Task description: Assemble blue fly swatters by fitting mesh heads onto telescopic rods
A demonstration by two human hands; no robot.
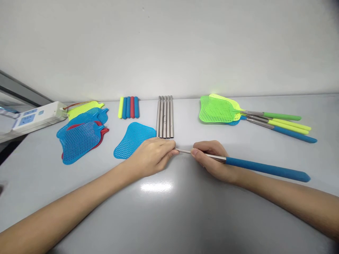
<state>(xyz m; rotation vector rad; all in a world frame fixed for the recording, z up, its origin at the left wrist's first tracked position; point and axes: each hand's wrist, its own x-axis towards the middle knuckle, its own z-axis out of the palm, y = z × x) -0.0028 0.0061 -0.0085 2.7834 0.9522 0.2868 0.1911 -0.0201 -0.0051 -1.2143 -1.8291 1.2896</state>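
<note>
Head — rod (218, 158) through right grip (214, 164)

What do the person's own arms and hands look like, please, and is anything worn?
The left hand and right hand are ungloved, and both forearms are bare as far as they show. No sleeve, watch or bracelet is in view.

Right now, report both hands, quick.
Left hand: closed on the metal rod, partly covering a blue swatter head.
Right hand: closed on the same rod, nearer its blue handle.
</note>
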